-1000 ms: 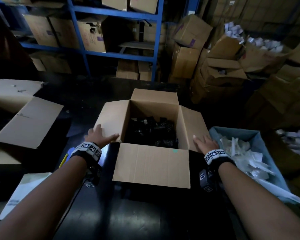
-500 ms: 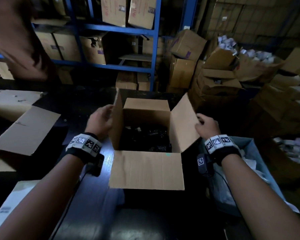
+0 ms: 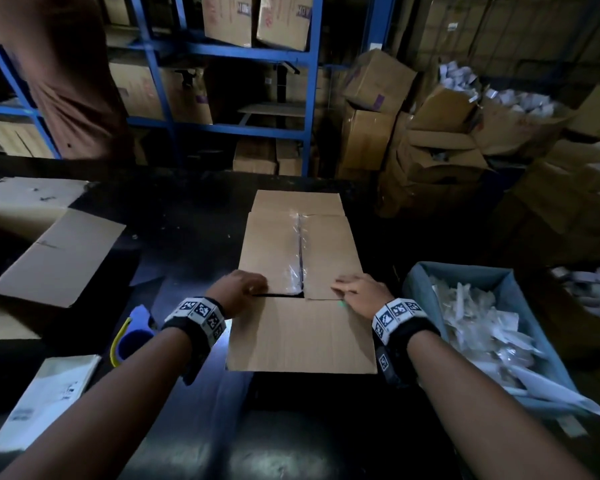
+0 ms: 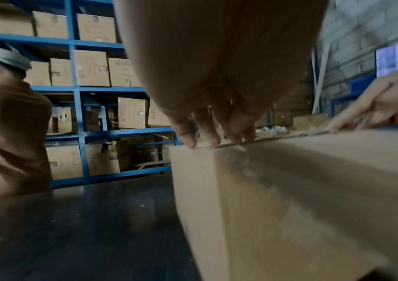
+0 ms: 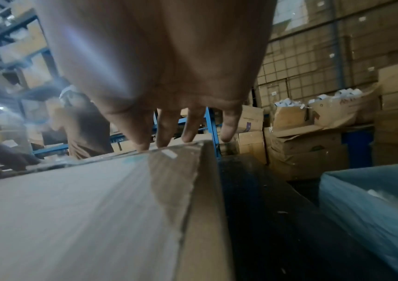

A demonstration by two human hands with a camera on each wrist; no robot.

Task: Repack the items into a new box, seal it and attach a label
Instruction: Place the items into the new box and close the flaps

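**Side flaps pinned down, box not yet sealed**

Blue steel shelving (image 3: 236,50) stacked with cartons backs a dark glossy worktable (image 3: 194,230), where the brown corrugated cardboard box (image 3: 302,337) sits in the middle. Its two side flaps lie folded inward, meeting at a centre seam under a strip of old clear tape (image 3: 293,251); the near and far flaps hang open. The left hand (image 3: 238,292) presses its fingers onto the left flap's near edge, holding nothing, and the right hand (image 3: 361,292) lies flat, fingers extended, on the right flap (likely to stop both springing up). A blue bin of white packets (image 3: 420,282) waits just right of the box.
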